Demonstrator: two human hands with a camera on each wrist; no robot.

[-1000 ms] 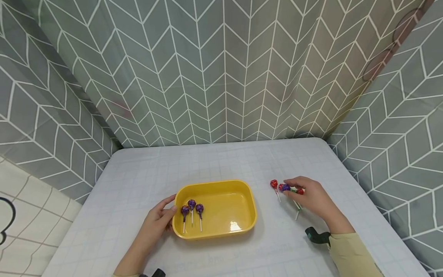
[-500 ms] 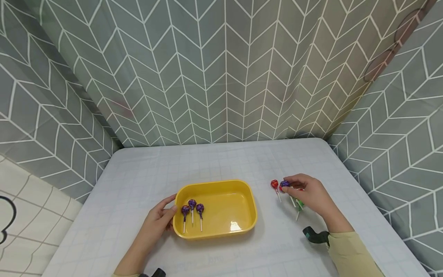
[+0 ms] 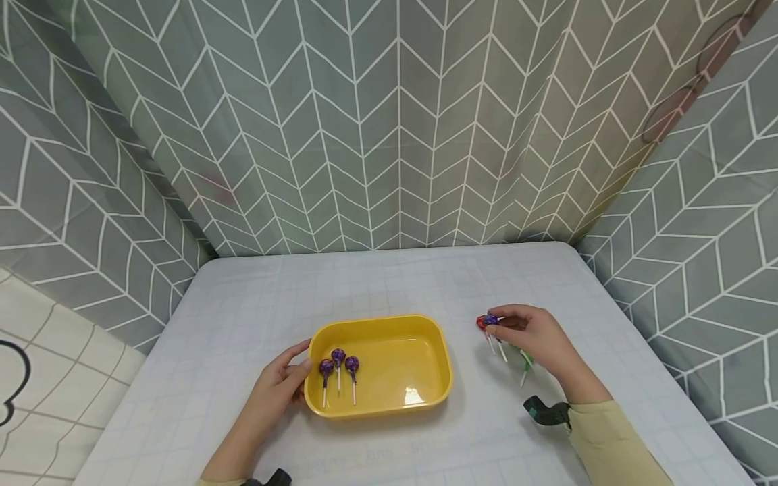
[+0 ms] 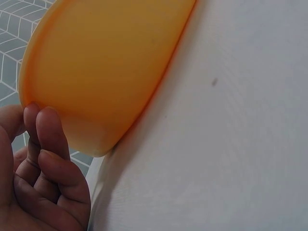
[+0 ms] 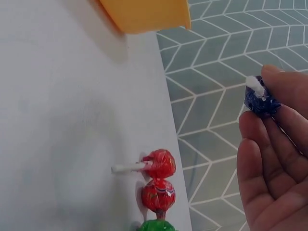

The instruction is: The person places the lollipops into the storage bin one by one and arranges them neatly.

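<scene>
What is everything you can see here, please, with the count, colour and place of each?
table: one, white, in the middle and foreground
tray: one, yellow, on the table
lollipops in the tray: three, purple, toward its left end
held lollipop: one, purple, right of the tray
red lollipops: at least two, red, on the table, right of the tray
green lollipop: at least one, green, next to the red ones
patterned fabric: pieces unclear, grey with white lines, behind the table and at both sides
wrist devices: two, black, one per wrist
sleeves: two, beige, bottom edge
left grip: one, bare, holding the tray's left end
right grip: one, bare, pinching the held lollipop
</scene>
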